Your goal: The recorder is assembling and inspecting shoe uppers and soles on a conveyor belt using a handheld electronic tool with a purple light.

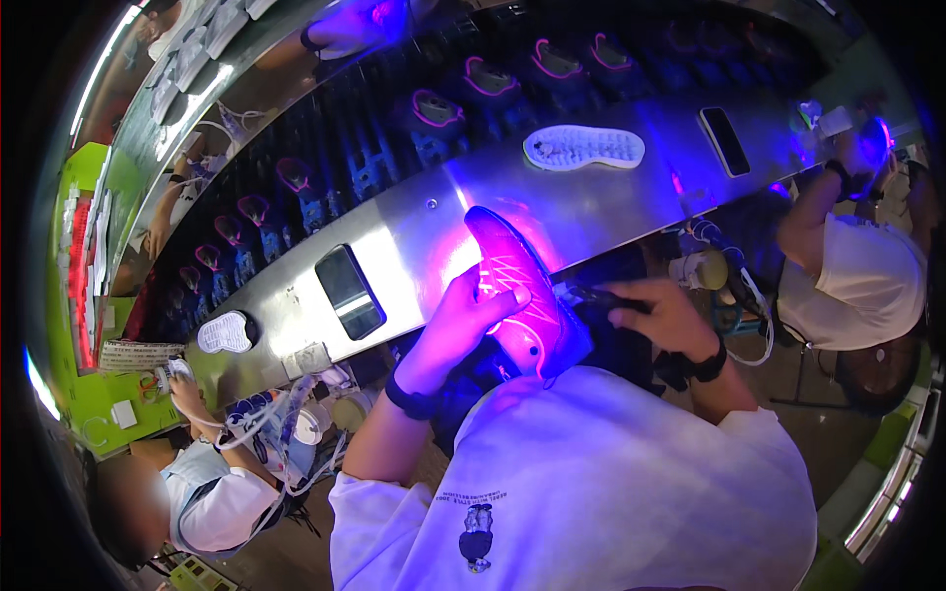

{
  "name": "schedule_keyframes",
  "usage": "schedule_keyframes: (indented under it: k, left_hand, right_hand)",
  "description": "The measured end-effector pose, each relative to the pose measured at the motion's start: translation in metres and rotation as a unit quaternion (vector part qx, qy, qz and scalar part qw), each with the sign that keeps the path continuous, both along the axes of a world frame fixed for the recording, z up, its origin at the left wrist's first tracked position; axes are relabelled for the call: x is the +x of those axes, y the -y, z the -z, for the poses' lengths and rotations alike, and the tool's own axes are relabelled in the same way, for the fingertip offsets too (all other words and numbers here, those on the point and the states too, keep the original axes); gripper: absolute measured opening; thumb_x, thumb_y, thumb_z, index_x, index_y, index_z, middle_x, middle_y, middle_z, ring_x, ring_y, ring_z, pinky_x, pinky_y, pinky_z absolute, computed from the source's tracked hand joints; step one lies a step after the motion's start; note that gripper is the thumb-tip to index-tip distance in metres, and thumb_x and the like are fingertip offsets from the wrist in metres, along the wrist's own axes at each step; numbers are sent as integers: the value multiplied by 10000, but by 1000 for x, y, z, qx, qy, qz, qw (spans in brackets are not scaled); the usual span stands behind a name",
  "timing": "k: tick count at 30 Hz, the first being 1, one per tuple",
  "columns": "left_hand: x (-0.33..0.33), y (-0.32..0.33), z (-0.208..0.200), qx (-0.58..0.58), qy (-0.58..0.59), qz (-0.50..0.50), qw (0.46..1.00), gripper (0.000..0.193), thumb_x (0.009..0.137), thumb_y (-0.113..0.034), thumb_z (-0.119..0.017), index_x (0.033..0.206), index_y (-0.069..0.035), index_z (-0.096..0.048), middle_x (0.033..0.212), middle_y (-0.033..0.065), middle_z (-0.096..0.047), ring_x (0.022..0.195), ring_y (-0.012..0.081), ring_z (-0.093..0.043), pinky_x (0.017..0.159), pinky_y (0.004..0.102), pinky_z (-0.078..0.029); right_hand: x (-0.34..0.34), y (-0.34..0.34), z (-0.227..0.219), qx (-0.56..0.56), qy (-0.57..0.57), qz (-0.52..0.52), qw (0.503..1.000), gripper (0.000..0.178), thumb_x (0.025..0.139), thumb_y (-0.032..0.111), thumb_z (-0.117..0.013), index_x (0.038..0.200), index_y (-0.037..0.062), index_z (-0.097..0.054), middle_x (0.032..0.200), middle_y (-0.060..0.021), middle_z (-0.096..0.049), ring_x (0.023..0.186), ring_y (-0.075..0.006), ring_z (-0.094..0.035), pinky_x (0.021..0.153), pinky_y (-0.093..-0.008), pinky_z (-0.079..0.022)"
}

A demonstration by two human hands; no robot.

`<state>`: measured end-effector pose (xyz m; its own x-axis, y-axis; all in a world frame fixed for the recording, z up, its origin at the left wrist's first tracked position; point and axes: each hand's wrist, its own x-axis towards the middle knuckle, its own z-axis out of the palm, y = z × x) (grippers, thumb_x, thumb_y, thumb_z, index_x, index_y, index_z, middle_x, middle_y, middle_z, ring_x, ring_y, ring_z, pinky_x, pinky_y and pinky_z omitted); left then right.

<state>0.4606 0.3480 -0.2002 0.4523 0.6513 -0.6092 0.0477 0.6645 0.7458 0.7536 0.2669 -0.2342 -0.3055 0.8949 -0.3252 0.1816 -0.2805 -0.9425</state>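
A shoe upper [517,261] with light zigzag lines stands out in strong violet and pink light, its toe pointing away from me over the metal bench edge. My left hand [469,313] is closed round its side, the thumb pressed across the laced area. To the right of the shoe's heel, my right hand [662,313] has bent fingers around a dark object [583,295]. Shadow hides what that object is. Beyond the shoe, a white shoe sole [583,148] lies on the metal bench [414,231].
One phone [351,293] lies left of the shoe, another phone [724,141] at far right. A second sole [225,333] rests at the bench's left end. Behind the bench runs a dark rack holding several shoes [437,108]. Co-workers sit on both sides, with white hoses [759,305] nearby.
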Motion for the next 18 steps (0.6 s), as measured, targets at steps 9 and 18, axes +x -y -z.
schedule_keyframes:
  k: [9, 18]
  left_hand:
    - [-25, 6, 2, 38, 19, -38, 998, 458, 934, -155, -728, 1310, 45, -560, 1162, 110, -701, 1049, 183, -689, 932, 334, -548]
    - [-39, 7, 4, 51, -21, -87, 995, 451, 935, -159, -720, 1311, 27, -555, 1136, 93, -688, 1020, 165, -683, 903, 318, -550]
  right_hand:
    - [-22, -30, -13, -12, -41, -18, 999, 429, 924, 60, -718, 1348, 45, -654, 1107, -24, -724, 916, -98, -637, 849, -276, -529]
    - [-12, -14, -29, -20, 35, -63, 997, 437, 875, 40, -758, 1306, 35, -680, 932, -32, -728, 817, -96, -648, 766, -258, -515]
